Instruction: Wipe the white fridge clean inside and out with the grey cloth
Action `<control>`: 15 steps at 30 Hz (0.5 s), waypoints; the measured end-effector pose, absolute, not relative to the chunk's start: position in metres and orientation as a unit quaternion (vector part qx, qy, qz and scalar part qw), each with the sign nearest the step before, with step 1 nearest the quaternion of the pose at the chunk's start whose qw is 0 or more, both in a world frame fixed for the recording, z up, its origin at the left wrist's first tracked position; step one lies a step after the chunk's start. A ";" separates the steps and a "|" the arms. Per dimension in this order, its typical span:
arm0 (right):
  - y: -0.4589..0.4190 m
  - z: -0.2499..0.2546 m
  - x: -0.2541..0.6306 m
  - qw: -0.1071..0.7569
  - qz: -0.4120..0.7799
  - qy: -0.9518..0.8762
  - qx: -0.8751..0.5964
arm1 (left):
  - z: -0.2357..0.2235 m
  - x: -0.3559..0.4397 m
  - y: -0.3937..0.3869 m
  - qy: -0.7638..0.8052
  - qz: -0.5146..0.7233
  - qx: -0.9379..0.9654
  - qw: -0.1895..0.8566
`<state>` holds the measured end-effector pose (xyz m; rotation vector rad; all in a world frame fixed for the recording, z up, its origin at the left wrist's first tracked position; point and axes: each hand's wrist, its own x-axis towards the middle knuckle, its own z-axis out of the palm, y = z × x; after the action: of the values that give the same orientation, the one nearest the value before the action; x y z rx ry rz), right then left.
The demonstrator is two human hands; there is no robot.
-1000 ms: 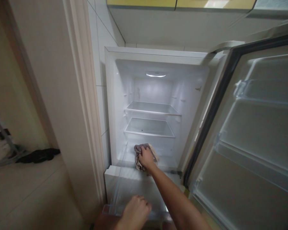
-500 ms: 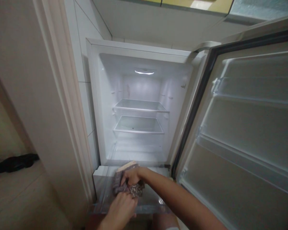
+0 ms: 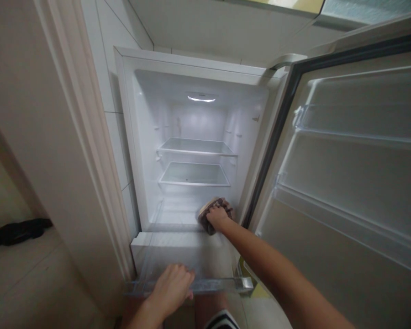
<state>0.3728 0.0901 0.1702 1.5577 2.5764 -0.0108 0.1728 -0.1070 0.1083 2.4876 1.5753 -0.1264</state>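
Observation:
My right hand (image 3: 217,217) presses a bunched brown patterned cloth (image 3: 210,226) against the lower right part of the fridge interior, near the front. Its fingers are closed over the fabric. Below and to the left, my left hand (image 3: 176,281) rests over the front edge of a clear drawer (image 3: 212,286), fingers curled round it. The drawer is pulled out from the bottom of the white fridge (image 3: 198,67). Above it sit two glass shelves, an upper shelf (image 3: 197,146) and a lower shelf (image 3: 193,174), with a small dark speck on the lower one.
The fridge door (image 3: 345,173) stands wide at the right, with clear door racks (image 3: 329,224). A door frame (image 3: 78,137) and a tiled wall (image 3: 114,132) flank the left side. A black object (image 3: 18,232) lies on the floor at far left.
My right hand has carried the cloth from the pulled-out drawer up and right into the fridge's lower interior. My left hand stays at the drawer's front edge. The view has shifted slightly.

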 end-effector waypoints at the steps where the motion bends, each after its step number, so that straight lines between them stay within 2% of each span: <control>1: 0.095 0.173 0.373 0.056 -0.002 0.850 0.524 | 0.107 0.173 -0.107 0.531 -0.043 0.841 0.097; 10: 0.140 0.180 0.297 -0.056 -0.065 0.862 0.499 | 0.106 0.180 -0.100 0.520 -0.053 0.841 0.136; 15: 0.137 0.172 0.220 -0.075 -0.139 0.891 0.426 | 0.113 0.179 -0.097 0.513 -0.061 0.841 0.160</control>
<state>0.2196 0.1366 0.1720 1.4075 2.9393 -0.4586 0.1790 -0.0973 0.1131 2.4044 1.4649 -0.1747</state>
